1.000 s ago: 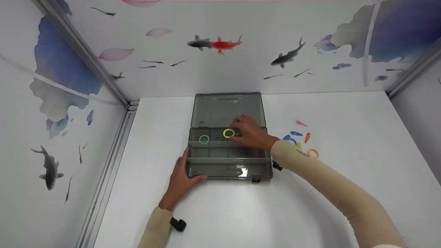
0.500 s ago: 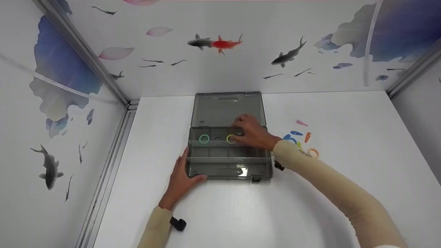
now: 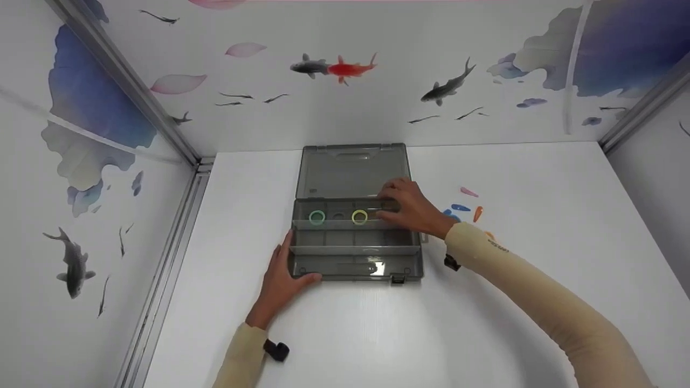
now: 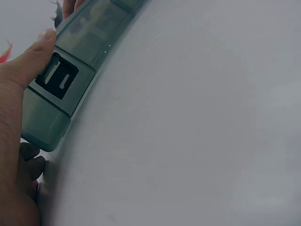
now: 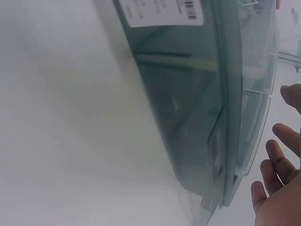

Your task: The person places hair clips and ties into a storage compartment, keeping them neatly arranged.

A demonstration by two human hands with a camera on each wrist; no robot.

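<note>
A dark see-through compartment box (image 3: 356, 264) lies with its lid (image 3: 353, 171) raised at the back. The left hand (image 3: 280, 285) holds its front left corner, fingers along the left side and thumb on the front wall. In the left wrist view the thumb (image 4: 40, 49) lies by the black latch (image 4: 56, 75). Inside the back row are a green ring (image 3: 317, 217) and a yellow ring (image 3: 359, 216). The right hand (image 3: 412, 210) hovers over the back right compartments with its fingers apart. No held thing shows in the right wrist view, where the fingers (image 5: 277, 165) are loosely bent.
Right of the box lie a pink hair clip (image 3: 469, 192), blue clips (image 3: 461, 207) and an orange clip (image 3: 478, 214). An orange ring (image 3: 489, 235) is partly hidden by the right sleeve (image 3: 517, 269). Printed walls border the white table (image 3: 345, 334).
The right hand has lowered the yellow ring into the back row, let go of it and drawn away to the right. The left hand stays on the box corner.
</note>
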